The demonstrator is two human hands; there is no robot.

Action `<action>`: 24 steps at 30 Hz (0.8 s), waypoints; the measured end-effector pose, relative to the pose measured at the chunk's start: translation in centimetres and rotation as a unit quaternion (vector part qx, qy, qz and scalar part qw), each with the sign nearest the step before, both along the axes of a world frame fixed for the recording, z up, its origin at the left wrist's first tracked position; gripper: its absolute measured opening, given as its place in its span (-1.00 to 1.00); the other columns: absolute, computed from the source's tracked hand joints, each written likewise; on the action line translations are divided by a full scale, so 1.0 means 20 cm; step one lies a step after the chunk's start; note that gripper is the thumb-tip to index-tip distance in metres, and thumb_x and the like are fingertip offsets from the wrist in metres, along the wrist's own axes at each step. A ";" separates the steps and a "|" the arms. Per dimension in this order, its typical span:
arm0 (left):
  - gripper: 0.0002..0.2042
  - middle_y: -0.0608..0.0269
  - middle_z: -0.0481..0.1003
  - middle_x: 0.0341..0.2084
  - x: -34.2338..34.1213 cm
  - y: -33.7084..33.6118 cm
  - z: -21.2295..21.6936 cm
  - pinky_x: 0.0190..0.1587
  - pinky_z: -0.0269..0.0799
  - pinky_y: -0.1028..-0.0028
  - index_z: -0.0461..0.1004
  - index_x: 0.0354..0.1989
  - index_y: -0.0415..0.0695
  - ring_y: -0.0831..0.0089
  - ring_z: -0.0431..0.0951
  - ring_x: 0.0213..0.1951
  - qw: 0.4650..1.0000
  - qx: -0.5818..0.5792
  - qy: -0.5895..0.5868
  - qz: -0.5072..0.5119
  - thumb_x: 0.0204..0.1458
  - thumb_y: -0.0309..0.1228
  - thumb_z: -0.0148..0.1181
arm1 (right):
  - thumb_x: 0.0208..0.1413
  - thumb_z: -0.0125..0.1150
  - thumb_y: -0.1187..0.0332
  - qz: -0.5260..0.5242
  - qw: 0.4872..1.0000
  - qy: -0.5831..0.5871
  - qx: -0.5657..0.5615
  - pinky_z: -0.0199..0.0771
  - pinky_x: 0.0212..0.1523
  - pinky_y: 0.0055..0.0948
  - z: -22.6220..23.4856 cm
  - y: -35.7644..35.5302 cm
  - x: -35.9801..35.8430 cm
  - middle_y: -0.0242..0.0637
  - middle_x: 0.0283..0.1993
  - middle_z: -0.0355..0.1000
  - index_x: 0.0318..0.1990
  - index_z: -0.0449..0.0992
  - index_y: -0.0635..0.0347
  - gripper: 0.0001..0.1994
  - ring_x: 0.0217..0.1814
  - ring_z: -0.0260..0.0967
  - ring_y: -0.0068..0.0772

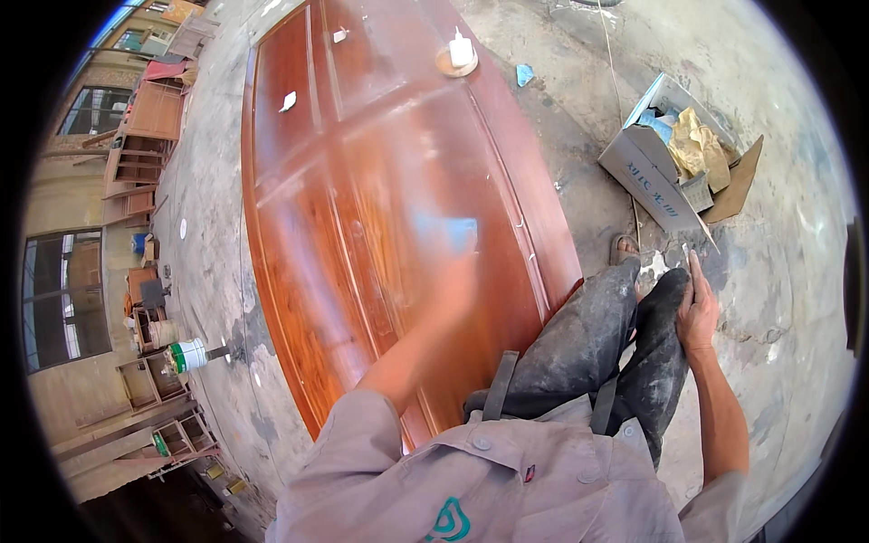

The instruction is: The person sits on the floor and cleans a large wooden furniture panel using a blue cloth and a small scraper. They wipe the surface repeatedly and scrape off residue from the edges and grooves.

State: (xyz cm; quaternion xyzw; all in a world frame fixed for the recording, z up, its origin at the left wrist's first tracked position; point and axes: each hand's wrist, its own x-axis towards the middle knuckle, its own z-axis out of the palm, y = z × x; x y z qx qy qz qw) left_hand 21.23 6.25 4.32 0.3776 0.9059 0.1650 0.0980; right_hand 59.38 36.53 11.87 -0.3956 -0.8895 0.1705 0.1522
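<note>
A large reddish-brown wooden panel [398, 163] with raised mouldings lies in front of me, its surface dusted white in places. My left hand [451, 258], smeared by motion, presses a light blue sheet [462, 233] against the middle of the panel; whether the sheet is sandpaper or cloth cannot be made out. My right hand [697, 312] rests by my right knee, fingers closed around a slim, light-tipped thing [693, 257] that points away from me. Most of that thing is hidden in the hand. A white nozzle bottle [461, 49] stands on a round lid [453, 63] at the panel's far right.
Two white scraps [289, 101] lie on the panel's far part. To the right, an open cardboard box [652, 172] holds crumpled paper and blue scraps. A blue scrap [524, 74] lies on the concrete floor. Wooden furniture [149, 113] and a paint bucket [188, 356] stand at the left.
</note>
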 end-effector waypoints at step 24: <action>-0.52 -0.50 -0.14 0.56 -0.55 0.26 0.07 0.54 -0.02 -0.19 0.44 0.43 0.02 -0.54 -0.17 0.55 0.996 -0.046 -0.052 0.063 0.33 -0.46 0.06 | 0.39 0.03 0.50 -0.021 0.999 -0.024 -0.032 0.56 0.08 -0.07 0.01 -0.06 -0.04 0.00 0.20 0.57 0.50 0.37 -0.07 -0.46 0.12 0.57 0.16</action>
